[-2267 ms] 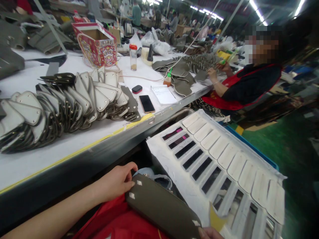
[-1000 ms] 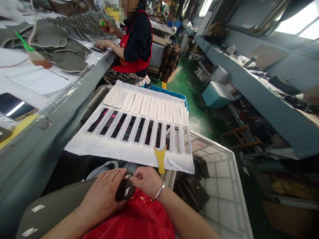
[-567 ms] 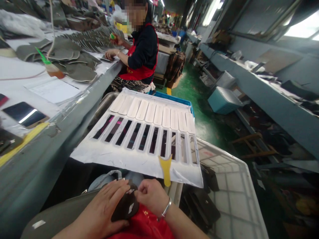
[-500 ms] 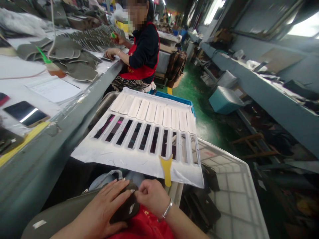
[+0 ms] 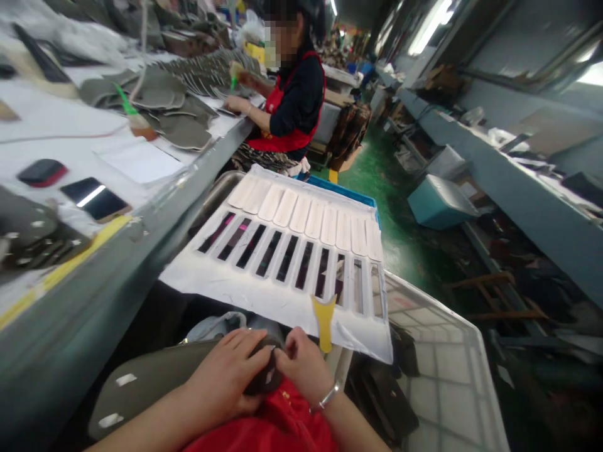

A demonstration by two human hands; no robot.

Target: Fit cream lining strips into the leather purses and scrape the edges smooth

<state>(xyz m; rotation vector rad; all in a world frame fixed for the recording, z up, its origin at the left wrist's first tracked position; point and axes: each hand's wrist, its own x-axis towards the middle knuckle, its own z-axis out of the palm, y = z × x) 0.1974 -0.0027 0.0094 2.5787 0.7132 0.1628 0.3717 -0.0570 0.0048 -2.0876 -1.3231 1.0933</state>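
Note:
A long olive-grey leather piece (image 5: 146, 380) with small white tabs lies across my lap on red cloth (image 5: 264, 433). My left hand (image 5: 230, 376) lies over its right end, fingers curled down on the dark tip. My right hand (image 5: 304, 367), with a bracelet at the wrist, pinches that same tip from the right. Just beyond my hands a white sheet (image 5: 264, 295) with a row of slot cut-outs and white oblong pieces rests on bins, and a yellow scraper (image 5: 324, 320) lies on its near edge.
A grey-edged worktable (image 5: 117, 251) runs along the left with a phone (image 5: 95, 198), a glue bottle (image 5: 134, 119) and stacked grey leather parts (image 5: 183, 100). A co-worker in a red apron (image 5: 292, 94) sits further along. A white crate (image 5: 443, 370) stands to my right.
My view has swung from the table to the aisle and drifted left. My right hand has come in to pinch the tip of the piece, and both hands now bunch closer over it.

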